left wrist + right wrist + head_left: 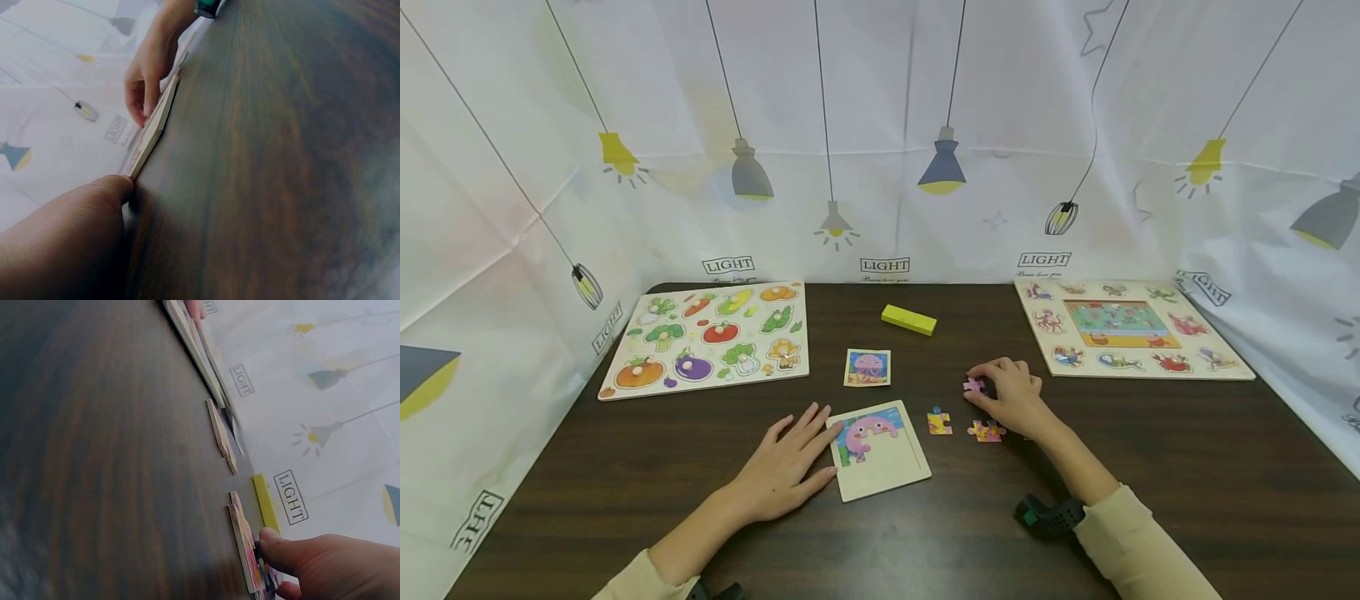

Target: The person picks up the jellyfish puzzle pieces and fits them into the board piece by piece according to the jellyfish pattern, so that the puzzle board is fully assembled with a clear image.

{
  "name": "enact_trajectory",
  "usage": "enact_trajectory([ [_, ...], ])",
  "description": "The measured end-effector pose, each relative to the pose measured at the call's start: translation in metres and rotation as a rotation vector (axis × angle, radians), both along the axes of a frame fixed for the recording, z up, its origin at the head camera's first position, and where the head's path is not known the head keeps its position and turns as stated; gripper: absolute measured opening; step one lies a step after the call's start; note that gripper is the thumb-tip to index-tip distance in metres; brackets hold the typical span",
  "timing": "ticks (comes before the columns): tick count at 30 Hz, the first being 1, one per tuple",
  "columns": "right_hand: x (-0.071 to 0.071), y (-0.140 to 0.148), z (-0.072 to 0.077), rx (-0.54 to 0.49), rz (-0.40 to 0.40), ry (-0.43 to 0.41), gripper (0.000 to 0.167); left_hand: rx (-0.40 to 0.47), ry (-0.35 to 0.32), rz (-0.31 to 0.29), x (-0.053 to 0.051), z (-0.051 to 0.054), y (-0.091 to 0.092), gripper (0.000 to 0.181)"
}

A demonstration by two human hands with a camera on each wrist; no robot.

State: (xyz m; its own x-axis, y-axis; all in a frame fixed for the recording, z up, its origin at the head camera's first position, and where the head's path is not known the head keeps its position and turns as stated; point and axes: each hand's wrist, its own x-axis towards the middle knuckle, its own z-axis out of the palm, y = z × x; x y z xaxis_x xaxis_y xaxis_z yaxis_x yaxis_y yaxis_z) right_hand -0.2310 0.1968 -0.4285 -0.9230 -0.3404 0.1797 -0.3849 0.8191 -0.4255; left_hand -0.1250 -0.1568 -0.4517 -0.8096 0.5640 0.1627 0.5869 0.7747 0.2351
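A small square puzzle tray (883, 483) lies in front of the person, with part of a pink octopus picture fitted along its top and left. The left hand (782, 471) rests with spread fingers at the tray's left edge. To the tray's right, the right hand (1011, 398) pinches a pink puzzle piece (973, 386) between thumb and fingers. Below it are joined yellow and pink pieces (987, 431), and a yellow piece (939, 422) lies nearer the tray. In the right wrist view, the right hand (331, 562) is partly cut off by the frame.
An octopus picture card (867, 367) lies behind the tray, and a yellow block (909, 320) farther back. A vegetable puzzle board (707, 342) is at the back left, a sea-animal board (1037, 333) at the back right. A printed curtain hangs behind the table.
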Motion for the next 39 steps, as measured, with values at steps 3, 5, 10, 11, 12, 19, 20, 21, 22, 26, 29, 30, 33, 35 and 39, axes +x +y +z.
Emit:
enact_trajectory([
  [3, 0.0, -0.001, 0.001, -0.04, -0.002, 0.012, 0.032, 0.004, 0.001, 0.004, 0.0, 0.0, 0.0, 0.062],
  [5, 0.001, -0.002, 0.001, -0.069, 0.002, 0.031, 0.031, 0.007, 0.005, 0.006, 0.0, 0.0, 0.0, 0.063],
  [10, 0.002, -0.004, 0.0, -0.128, 0.041, 0.096, 0.025, 0.004, 0.012, 0.009, 0.001, 0.0, 0.001, 0.064],
  [11, 0.002, -0.005, 0.0, -0.141, 0.049, 0.103, 0.023, 0.003, 0.015, 0.009, 0.001, 0.0, 0.001, 0.064],
  [12, 0.002, -0.006, -0.001, -0.153, 0.053, 0.106, 0.021, 0.006, 0.015, 0.009, 0.001, 0.001, 0.001, 0.065],
  [19, 0.009, -0.018, 0.002, -0.233, 0.033, 0.042, 0.016, 0.009, 0.003, 0.015, 0.002, 0.001, 0.001, 0.066],
  [20, 0.01, -0.019, 0.002, -0.239, 0.035, 0.03, 0.015, 0.008, 0.001, 0.016, 0.002, 0.001, 0.001, 0.067],
  [21, 0.01, -0.021, 0.002, -0.246, 0.037, 0.019, 0.014, 0.006, 0.0, 0.017, 0.001, 0.001, 0.001, 0.067],
  [22, 0.011, -0.022, 0.002, -0.253, 0.045, 0.011, 0.013, 0.005, -0.002, 0.017, 0.001, 0.001, 0.001, 0.067],
  [26, 0.014, -0.029, 0.003, -0.287, 0.101, -0.01, 0.014, 0.005, 0.001, 0.016, 0.001, 0.0, 0.001, 0.068],
  [29, 0.019, -0.035, 0.004, -0.318, 0.134, -0.051, 0.016, 0.007, 0.003, 0.015, 0.002, 0.0, 0.0, 0.068],
  [30, 0.021, -0.038, 0.005, -0.319, 0.143, -0.058, 0.017, 0.007, 0.001, 0.014, 0.002, 0.001, 0.0, 0.068],
  [33, 0.024, -0.044, 0.007, -0.314, 0.168, -0.077, 0.017, 0.007, -0.004, 0.013, 0.002, 0.001, 0.001, 0.067],
  [35, 0.026, -0.049, 0.007, -0.309, 0.2, -0.071, 0.017, 0.001, -0.01, 0.014, 0.001, 0.001, 0.001, 0.068],
  [39, 0.029, -0.057, 0.01, -0.324, 0.266, -0.08, 0.018, -0.008, -0.009, 0.019, 0.001, 0.001, 0.001, 0.068],
])
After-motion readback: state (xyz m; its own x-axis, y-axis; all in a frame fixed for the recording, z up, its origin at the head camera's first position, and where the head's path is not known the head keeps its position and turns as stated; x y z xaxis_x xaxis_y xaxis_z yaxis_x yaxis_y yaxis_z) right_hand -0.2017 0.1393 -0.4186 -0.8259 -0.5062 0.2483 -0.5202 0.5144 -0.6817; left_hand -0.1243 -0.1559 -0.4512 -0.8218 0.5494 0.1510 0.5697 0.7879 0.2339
